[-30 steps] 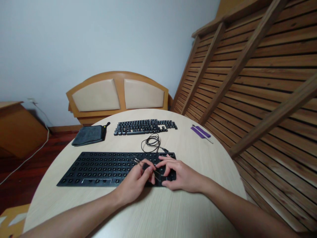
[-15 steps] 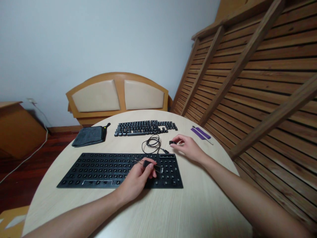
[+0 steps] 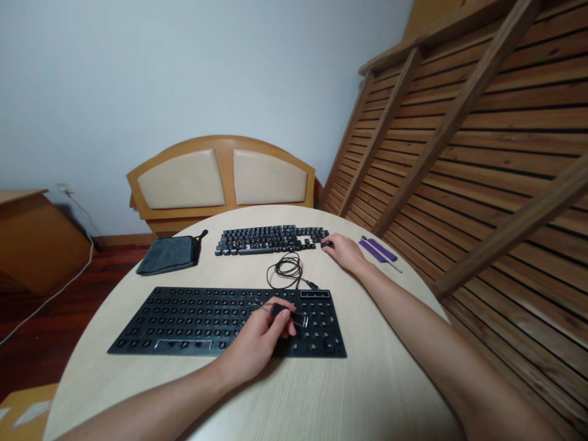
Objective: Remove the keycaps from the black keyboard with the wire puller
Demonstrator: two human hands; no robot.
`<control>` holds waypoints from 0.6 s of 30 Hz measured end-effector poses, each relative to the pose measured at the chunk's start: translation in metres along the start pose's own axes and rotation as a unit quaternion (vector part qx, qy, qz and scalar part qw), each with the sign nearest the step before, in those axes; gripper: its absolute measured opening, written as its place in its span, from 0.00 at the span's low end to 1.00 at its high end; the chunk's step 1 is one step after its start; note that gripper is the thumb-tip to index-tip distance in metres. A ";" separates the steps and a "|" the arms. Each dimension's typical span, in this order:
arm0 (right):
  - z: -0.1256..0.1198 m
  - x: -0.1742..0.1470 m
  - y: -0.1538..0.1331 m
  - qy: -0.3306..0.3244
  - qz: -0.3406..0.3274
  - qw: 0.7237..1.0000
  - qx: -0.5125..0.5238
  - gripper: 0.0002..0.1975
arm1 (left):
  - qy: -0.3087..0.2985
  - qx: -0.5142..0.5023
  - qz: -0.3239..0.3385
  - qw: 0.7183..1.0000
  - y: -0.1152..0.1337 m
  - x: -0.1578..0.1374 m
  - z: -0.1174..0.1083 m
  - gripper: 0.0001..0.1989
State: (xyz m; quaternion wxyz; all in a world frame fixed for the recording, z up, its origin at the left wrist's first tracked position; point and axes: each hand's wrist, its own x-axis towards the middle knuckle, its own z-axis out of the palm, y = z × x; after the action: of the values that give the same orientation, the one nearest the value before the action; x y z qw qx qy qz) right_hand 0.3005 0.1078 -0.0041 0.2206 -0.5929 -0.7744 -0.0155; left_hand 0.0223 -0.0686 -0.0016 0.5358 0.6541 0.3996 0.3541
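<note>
In the head view, my left hand (image 3: 269,324) is closed round a keycap puller (image 3: 278,310), a small black handle with thin wires at both ends. It hovers over the right half of a black keyboard base (image 3: 193,321) whose switches are bare. My right hand (image 3: 346,251) reaches farther out and pinches a dark keycap (image 3: 326,244) between thumb and fingertips. That keycap is at the right end of the loose black keycaps (image 3: 257,237), which lie in rows like a keyboard layout. Whether it rests on the table I cannot tell.
A coiled black cable (image 3: 287,267) lies behind the keyboard base. At the left sits a dark grey pouch (image 3: 169,255). Purple strips (image 3: 377,249) and a thin metal tool lie at the right. A slatted wooden frame (image 3: 459,153) leans beyond the round table (image 3: 367,380).
My right hand has moved away from me, from beside the cable to the right end of the keycap rows, with the keycap in its fingers. My left hand stays over the keyboard base.
</note>
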 end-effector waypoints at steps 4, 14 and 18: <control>0.005 0.005 -0.001 -0.011 -0.003 1.000 -0.016 0.09 | -0.003 -0.004 0.001 1.000 -0.002 0.000 0.000 0.15; 0.014 0.013 -0.002 -0.020 -0.004 1.000 -0.021 0.12 | -0.006 -0.009 0.000 1.000 -0.002 0.000 0.000 0.14; 0.016 0.013 -0.004 -0.016 -0.012 1.000 -0.013 0.12 | -0.007 -0.008 0.005 1.000 -0.002 0.000 0.000 0.14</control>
State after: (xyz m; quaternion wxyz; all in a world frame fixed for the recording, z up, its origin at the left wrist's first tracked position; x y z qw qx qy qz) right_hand 0.2890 0.1235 -0.0129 0.2005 -0.5865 -0.7845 -0.0186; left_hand 0.0222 -0.0682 -0.0040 0.5418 0.6543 0.3900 0.3552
